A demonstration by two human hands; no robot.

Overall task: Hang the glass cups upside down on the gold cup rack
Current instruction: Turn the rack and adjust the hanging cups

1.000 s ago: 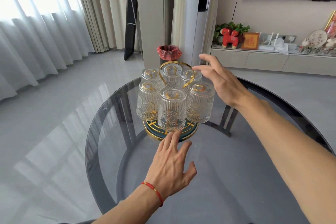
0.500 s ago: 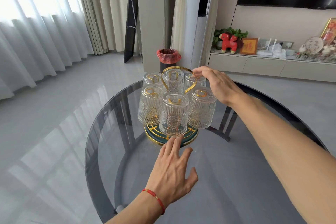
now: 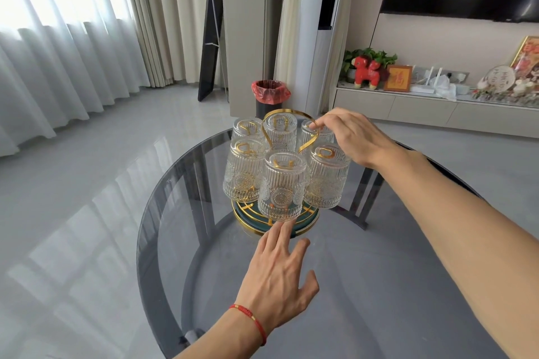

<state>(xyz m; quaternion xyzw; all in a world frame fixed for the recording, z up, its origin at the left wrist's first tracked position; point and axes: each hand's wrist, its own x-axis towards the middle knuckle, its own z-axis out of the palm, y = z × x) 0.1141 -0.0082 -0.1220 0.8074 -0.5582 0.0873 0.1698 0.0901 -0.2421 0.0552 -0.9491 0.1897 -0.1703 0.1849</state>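
The gold cup rack (image 3: 309, 224) stands near the far side of the round smoked-glass table (image 3: 379, 285). Several ribbed glass cups hang upside down on it, the nearest cup (image 3: 282, 186) at the front. The rack's gold looped handle (image 3: 272, 121) rises above the cups. My right hand (image 3: 354, 137) reaches in from the right and pinches the right side of that handle with fingertips. My left hand (image 3: 278, 277) is flat and spread, its fingertips touching the front rim of the rack's base, holding nothing.
A bin with a red liner (image 3: 270, 95) stands on the floor behind the table. A low cabinet (image 3: 423, 108) with ornaments runs along the right wall under a dark screen. Curtains hang at the left.
My right hand came down from open above the cups and closed its fingertips on the gold handle. My left hand slid slightly forward to the base.
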